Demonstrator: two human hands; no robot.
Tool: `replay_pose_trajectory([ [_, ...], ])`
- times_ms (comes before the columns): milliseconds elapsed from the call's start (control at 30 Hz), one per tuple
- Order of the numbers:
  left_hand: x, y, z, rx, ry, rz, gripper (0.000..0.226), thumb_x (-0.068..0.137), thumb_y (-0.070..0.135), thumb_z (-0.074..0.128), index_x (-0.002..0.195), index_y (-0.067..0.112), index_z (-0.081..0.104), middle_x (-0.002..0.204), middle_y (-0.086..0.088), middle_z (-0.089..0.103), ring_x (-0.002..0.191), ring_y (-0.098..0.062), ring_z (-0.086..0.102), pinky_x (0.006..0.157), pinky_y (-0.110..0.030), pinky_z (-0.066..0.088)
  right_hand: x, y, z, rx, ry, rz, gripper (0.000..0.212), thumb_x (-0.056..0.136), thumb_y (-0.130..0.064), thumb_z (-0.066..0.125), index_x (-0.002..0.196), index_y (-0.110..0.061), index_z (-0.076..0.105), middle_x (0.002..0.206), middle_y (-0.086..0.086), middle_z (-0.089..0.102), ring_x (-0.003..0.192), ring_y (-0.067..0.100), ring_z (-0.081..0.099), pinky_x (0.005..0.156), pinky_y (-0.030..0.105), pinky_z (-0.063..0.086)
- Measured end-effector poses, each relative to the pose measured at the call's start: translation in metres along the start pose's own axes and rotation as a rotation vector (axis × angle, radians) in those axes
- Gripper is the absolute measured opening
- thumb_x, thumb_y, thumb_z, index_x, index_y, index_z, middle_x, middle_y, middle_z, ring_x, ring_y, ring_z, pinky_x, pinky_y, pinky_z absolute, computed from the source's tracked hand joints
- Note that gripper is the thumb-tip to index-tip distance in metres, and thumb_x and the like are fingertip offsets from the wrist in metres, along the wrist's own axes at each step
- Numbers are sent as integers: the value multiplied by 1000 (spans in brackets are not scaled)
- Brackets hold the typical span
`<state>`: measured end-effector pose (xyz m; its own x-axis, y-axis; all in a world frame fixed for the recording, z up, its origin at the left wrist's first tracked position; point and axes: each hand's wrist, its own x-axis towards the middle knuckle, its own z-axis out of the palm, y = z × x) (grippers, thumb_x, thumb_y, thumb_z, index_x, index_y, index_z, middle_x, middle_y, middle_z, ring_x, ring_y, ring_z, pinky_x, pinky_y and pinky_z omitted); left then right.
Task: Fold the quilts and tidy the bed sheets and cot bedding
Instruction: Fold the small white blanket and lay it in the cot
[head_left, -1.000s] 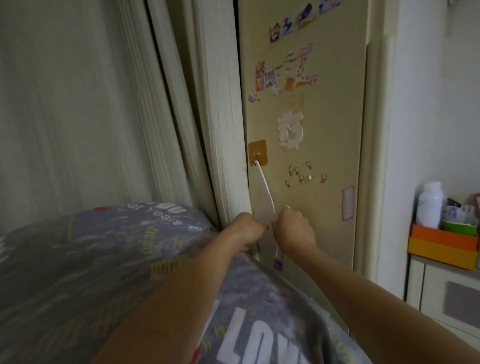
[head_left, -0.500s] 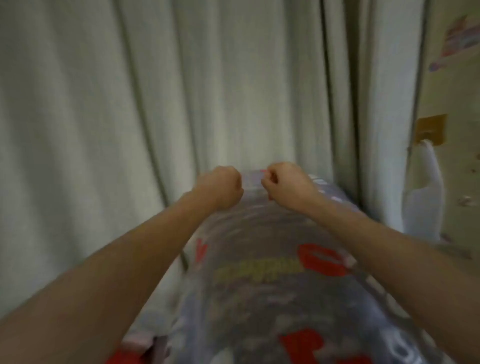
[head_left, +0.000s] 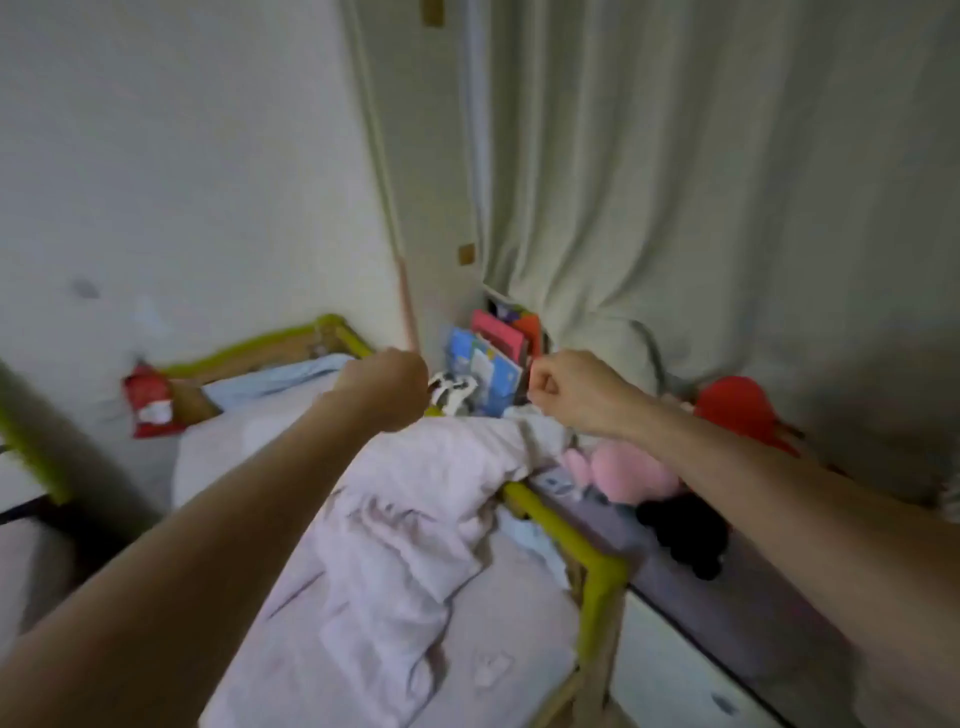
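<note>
The grey lettered quilt is gone from view; now a crumpled pink quilt (head_left: 395, 545) lies in the cot (head_left: 597, 561), spilling over its yellow rail. Left hand (head_left: 384, 389) and right hand (head_left: 571, 389) are curled into fists above it, grip on nothing visible. So the cot bedding looks next. No readable writing here.

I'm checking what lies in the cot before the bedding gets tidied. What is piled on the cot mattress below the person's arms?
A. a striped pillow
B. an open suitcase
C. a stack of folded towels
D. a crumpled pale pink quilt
D: a crumpled pale pink quilt lies bunched on the mattress inside the cot's yellow-green rail, reaching up to the right hand, with the left hand above it.
</note>
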<state>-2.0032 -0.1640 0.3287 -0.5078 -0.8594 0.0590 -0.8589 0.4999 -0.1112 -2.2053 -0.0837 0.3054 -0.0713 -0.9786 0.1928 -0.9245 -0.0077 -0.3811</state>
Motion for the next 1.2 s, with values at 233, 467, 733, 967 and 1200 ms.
replay_pose_trajectory([
  [233,-118,-208,116,-66,-314,-340,28,96,36,51,114,19,63,110,0,62,95,-17,60,81,-28,52,29,-119,180,79,-368,-28,20,94,-21,50,78,-12,55,87,8,62,84,25,58,70,34,44],
  [467,-117,-270,179,-199,-330,-460,28,95,36,51,118,24,62,111,4,62,96,-15,61,84,-33,55,74,-147,258,93,-402,-33,31,94,-22,51,66,-15,42,77,7,58,73,20,53,62,30,36],
  [733,24,-268,226,-245,-329,-397,29,95,29,51,120,15,58,120,-2,59,107,-20,57,85,-30,48,190,-96,312,-170,-412,10,49,88,-48,60,118,-11,49,120,8,55,112,27,53,87,35,41],
  [967,148,-249,305,-296,-380,-262,34,96,28,49,127,13,52,127,-6,50,120,-23,46,94,-36,43,275,-37,430,-337,-482,208,120,68,-79,58,151,-12,3,158,18,5,146,37,5,114,52,12],
  [1200,186,-266,337,-217,-415,-164,52,94,29,57,140,13,39,139,-7,41,128,-24,39,101,-37,41,307,-26,463,-400,-199,94,32,93,-14,51,125,-15,56,120,12,60,112,27,57,95,37,44],
])
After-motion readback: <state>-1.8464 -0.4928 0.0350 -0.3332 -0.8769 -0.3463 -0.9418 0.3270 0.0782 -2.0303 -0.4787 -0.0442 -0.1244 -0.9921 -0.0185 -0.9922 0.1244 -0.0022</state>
